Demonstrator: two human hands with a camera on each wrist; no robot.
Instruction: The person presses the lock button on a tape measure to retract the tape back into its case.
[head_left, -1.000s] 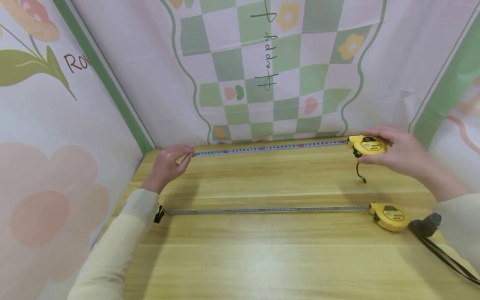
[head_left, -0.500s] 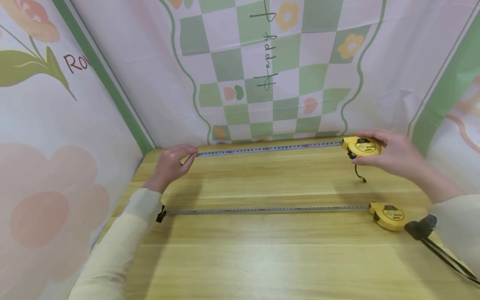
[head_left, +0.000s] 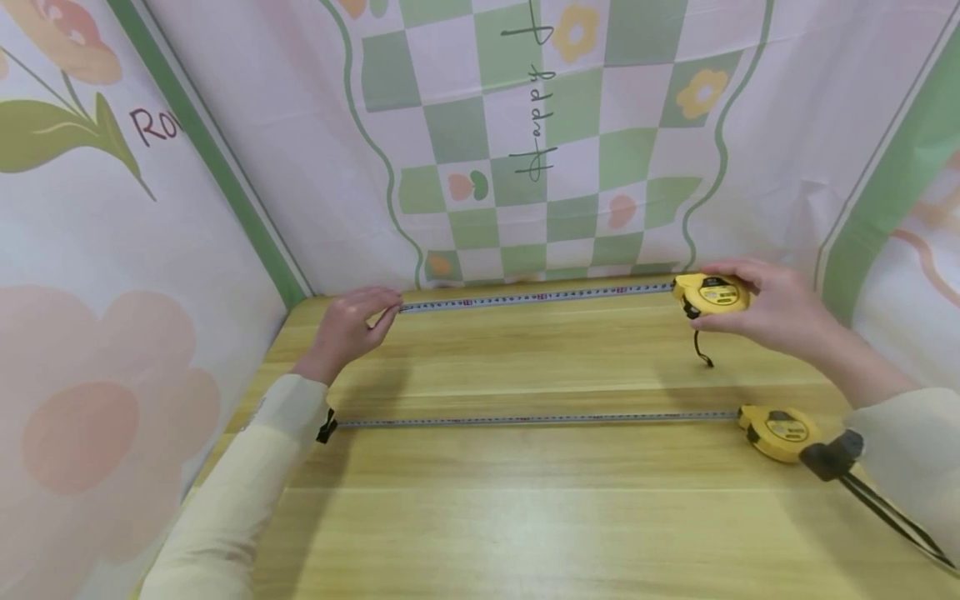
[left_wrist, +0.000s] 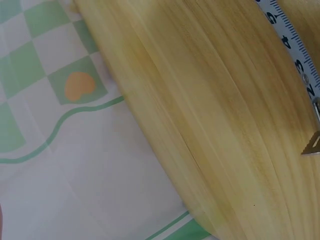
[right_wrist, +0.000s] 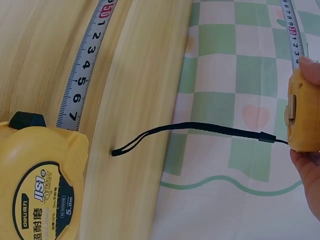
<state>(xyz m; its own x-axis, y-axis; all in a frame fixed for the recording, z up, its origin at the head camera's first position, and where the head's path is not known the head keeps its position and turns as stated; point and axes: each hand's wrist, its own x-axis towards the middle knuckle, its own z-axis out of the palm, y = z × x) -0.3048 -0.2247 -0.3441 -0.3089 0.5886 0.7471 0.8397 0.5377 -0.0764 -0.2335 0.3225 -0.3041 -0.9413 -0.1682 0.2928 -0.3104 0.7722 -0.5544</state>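
Observation:
My left hand pinches the end of a steel tape blade between thumb and fingers. That blade stretches across to a yellow tape measure, whose case my right hand grips, thumb underneath. From the case hangs a black wrist cord. Nearer to me a second yellow tape measure lies on the table, its blade drawn out to the left, roughly parallel with the first. In the left wrist view the metal hook of a blade shows at the right edge.
The wood-grain table meets a hanging cloth with green checks along its far side. Printed cloth walls stand left and right. A black wrist device with a strap hangs at my right sleeve, close to the second tape measure.
My hands have come closer together: the right one moved left with the tape measure, the left one slightly right. Less blade shows between them. The second tape measure has stayed in place.

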